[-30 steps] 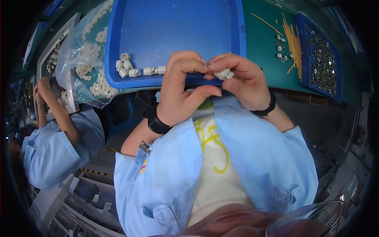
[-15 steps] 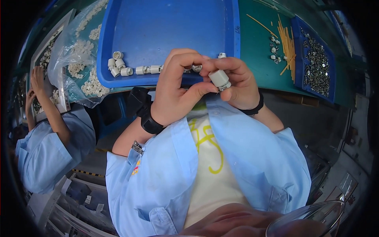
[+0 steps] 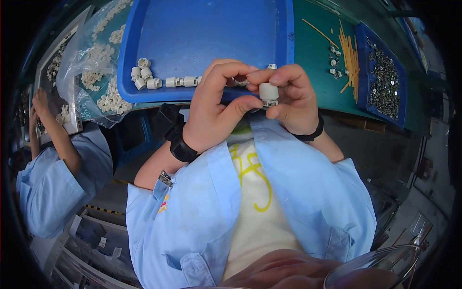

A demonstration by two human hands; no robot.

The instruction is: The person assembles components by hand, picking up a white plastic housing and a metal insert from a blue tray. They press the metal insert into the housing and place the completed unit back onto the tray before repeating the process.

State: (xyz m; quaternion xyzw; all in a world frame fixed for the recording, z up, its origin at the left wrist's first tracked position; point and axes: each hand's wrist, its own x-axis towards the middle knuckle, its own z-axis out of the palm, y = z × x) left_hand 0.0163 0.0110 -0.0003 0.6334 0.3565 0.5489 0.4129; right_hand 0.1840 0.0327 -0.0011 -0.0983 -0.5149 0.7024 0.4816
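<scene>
A white cylindrical lamp holder (image 3: 268, 91) is held at the near edge of the blue tray (image 3: 207, 29), its wide plain end up and its narrower slotted end down. My left hand (image 3: 211, 108) is closed, with the thumb tip against the holder's lower left side. My right hand (image 3: 298, 103) pinches it from the right, thumb below and fingers curled behind. Along the tray's near side lie several similar white holders (image 3: 174, 82), partly hidden by my left hand. Another small white piece (image 3: 272, 66) shows just beyond my right fingers.
A clear plastic bag (image 3: 72, 72) with many small white parts lies left of the tray. On the right are thin wooden sticks (image 3: 345, 58), a few small metal-and-white pieces (image 3: 333, 62) and a blue bin (image 3: 362, 67) of metal parts. Far left, a co-worker's hands (image 3: 41, 103) reach into another tray.
Between my fingers the lamp holder has turned from tilted to nearly upright. My hands stay in almost the same place.
</scene>
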